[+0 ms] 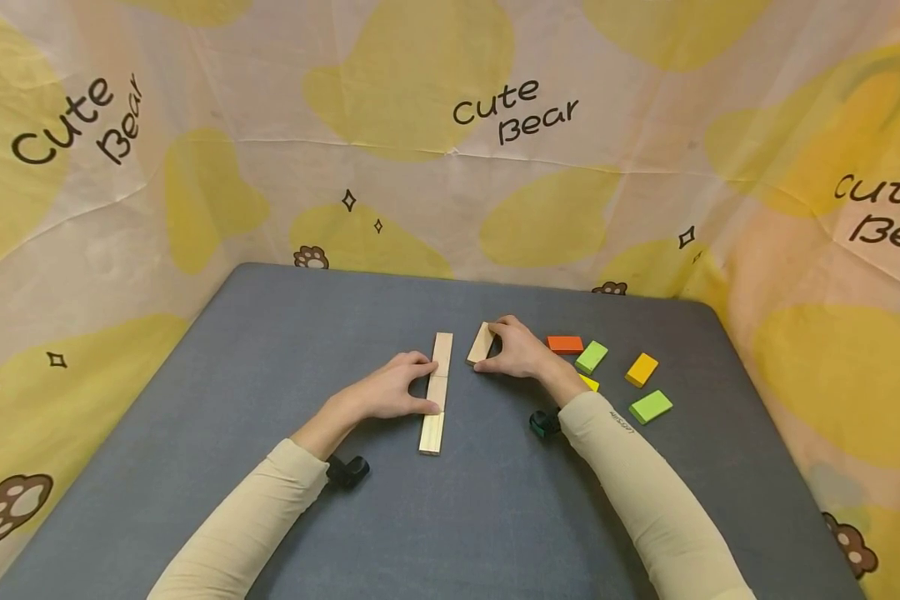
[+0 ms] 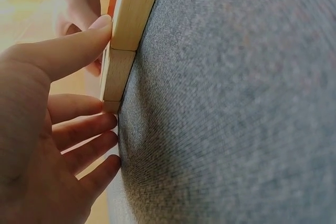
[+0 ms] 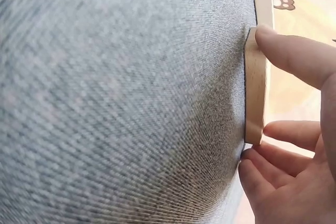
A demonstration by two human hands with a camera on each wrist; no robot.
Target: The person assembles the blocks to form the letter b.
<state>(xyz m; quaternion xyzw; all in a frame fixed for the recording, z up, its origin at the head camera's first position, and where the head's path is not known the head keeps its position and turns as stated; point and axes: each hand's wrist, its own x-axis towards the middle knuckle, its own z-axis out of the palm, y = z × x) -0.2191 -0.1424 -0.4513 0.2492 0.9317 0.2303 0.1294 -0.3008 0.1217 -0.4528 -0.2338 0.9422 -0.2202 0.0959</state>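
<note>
In the head view, a straight row of plain wooden blocks (image 1: 432, 432) lies end to end on the table. My left hand (image 1: 390, 388) is at the row's left side, thumb and index fingertips spread along the middle block (image 2: 118, 72). Its thumb touches near one joint, and the other fingers reach toward the far end in the left wrist view. Right of the row, my right hand (image 1: 521, 350) pinches another wooden block (image 1: 481, 344) by its two ends, thumb at the near end. That block is slightly tilted from the row's line and close over the table (image 3: 157, 103).
Right of my right hand lie a red block (image 1: 565, 345), a green block (image 1: 592, 357), an orange block (image 1: 642, 370) and another green block (image 1: 651, 407). A yellow block (image 1: 588, 382) is partly hidden by the right wrist. Printed cloth (image 1: 420, 100) walls the table's back and sides.
</note>
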